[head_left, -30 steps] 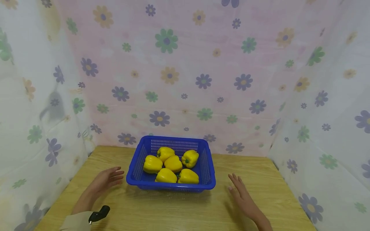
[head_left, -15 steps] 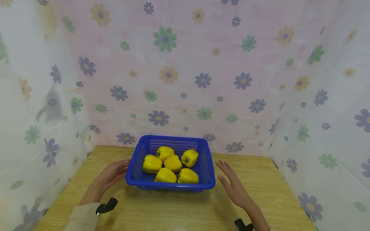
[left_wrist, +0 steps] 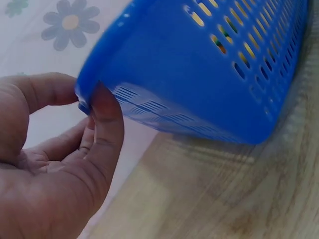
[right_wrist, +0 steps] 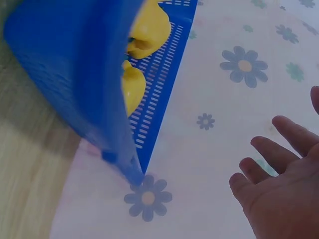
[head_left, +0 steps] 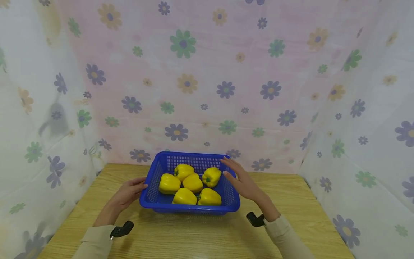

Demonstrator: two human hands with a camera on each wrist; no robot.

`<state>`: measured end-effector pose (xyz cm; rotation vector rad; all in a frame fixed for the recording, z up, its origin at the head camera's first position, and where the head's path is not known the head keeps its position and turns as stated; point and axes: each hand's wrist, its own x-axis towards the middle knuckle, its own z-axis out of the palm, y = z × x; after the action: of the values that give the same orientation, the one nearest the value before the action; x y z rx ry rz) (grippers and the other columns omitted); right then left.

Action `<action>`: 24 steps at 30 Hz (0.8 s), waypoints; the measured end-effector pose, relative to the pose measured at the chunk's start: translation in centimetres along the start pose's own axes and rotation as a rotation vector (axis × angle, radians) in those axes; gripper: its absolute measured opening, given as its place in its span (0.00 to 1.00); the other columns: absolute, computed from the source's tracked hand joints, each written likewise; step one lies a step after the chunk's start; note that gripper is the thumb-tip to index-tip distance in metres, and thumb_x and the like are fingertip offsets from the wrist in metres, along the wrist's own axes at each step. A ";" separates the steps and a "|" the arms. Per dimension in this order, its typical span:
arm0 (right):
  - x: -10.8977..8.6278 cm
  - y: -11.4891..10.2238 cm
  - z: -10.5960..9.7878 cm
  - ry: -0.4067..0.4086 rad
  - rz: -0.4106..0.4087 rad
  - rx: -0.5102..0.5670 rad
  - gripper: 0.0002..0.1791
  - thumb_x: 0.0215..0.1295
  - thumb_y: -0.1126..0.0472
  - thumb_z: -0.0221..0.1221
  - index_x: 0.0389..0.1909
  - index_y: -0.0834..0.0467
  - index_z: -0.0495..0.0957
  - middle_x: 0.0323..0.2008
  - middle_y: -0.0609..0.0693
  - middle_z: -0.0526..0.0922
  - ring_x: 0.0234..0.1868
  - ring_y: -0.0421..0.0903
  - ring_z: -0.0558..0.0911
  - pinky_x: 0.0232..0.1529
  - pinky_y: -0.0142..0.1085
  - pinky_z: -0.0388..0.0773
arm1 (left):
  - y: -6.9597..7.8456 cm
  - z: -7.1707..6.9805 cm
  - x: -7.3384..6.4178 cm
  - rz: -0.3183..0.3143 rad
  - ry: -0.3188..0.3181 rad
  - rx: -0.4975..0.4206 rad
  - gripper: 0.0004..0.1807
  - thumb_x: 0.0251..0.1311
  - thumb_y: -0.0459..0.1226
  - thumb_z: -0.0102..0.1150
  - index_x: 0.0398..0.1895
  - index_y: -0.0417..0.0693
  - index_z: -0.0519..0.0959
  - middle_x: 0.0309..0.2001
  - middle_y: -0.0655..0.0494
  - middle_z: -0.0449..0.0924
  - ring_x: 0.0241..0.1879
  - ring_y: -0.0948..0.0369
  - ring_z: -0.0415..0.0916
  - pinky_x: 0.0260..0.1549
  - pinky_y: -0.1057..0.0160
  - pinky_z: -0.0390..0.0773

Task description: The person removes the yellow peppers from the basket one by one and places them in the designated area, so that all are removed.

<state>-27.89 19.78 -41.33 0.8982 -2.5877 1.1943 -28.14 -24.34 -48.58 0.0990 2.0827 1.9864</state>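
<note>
A blue plastic basket (head_left: 189, 207) with slotted walls sits on the table, holding several yellow bell peppers (head_left: 192, 183). At its left side my left hand (head_left: 127, 193) pinches the rim; the left wrist view shows thumb and finger on either side of the basket's lip (left_wrist: 85, 94). My right hand (head_left: 244, 184) is over the basket's right rim, fingers extended and overlapping the back right corner. In the right wrist view that hand (right_wrist: 284, 191) is apart from the basket (right_wrist: 55, 64), its fingers spread and holding nothing.
The wooden table (head_left: 181, 237) extends to the front and both sides of the basket. Flower-patterned cloth (head_left: 207, 72) hangs close behind the basket and along both sides. A black device (head_left: 123, 229) sits at the left wrist, another black device (head_left: 255, 219) at the right.
My left hand has moved right to the basket and taken hold of its rim. The right hand has moved left and up, over the right rim. The basket has stayed in place.
</note>
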 end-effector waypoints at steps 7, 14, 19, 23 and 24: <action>4.0 0.8 0.0 -0.111 0.007 -0.057 0.27 0.79 0.58 0.50 0.74 0.63 0.64 0.74 0.63 0.65 0.75 0.64 0.61 0.73 0.64 0.58 | -0.4 -0.1 0.4 0.003 0.007 -0.044 0.35 0.76 0.36 0.50 0.76 0.26 0.51 0.63 0.45 0.76 0.48 0.68 0.80 0.51 0.68 0.81; 7.0 1.6 0.5 -0.230 0.067 -0.118 0.26 0.76 0.67 0.50 0.73 0.65 0.65 0.72 0.63 0.68 0.51 0.64 0.79 0.62 0.53 0.72 | -0.7 0.0 0.6 -0.009 -0.003 -0.134 0.37 0.75 0.35 0.51 0.77 0.25 0.47 0.54 0.58 0.81 0.47 0.67 0.82 0.50 0.67 0.82; 8.6 2.8 1.7 -0.326 0.171 -0.132 0.28 0.72 0.73 0.51 0.73 0.63 0.67 0.72 0.63 0.68 0.44 0.64 0.78 0.42 0.40 0.72 | -0.8 0.3 0.5 -0.016 -0.001 -0.188 0.37 0.74 0.32 0.49 0.77 0.24 0.45 0.49 0.61 0.82 0.45 0.68 0.81 0.49 0.68 0.82; 9.2 3.6 2.6 -0.388 0.261 -0.120 0.34 0.65 0.79 0.51 0.73 0.62 0.68 0.73 0.63 0.66 0.43 0.62 0.78 0.29 0.33 0.69 | -0.9 0.5 0.5 -0.012 -0.001 -0.195 0.37 0.73 0.31 0.47 0.77 0.23 0.44 0.48 0.62 0.81 0.45 0.68 0.80 0.48 0.68 0.82; 9.2 3.8 2.8 -0.394 0.280 -0.124 0.36 0.62 0.81 0.51 0.72 0.61 0.69 0.73 0.63 0.66 0.44 0.58 0.78 0.27 0.32 0.67 | -0.9 0.6 0.5 -0.008 -0.006 -0.191 0.37 0.73 0.31 0.47 0.77 0.23 0.43 0.48 0.62 0.80 0.45 0.68 0.79 0.48 0.68 0.82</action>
<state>-37.20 15.43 -42.23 0.8377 -3.1508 0.9790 -28.35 -23.74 -49.57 0.0598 1.8742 2.1649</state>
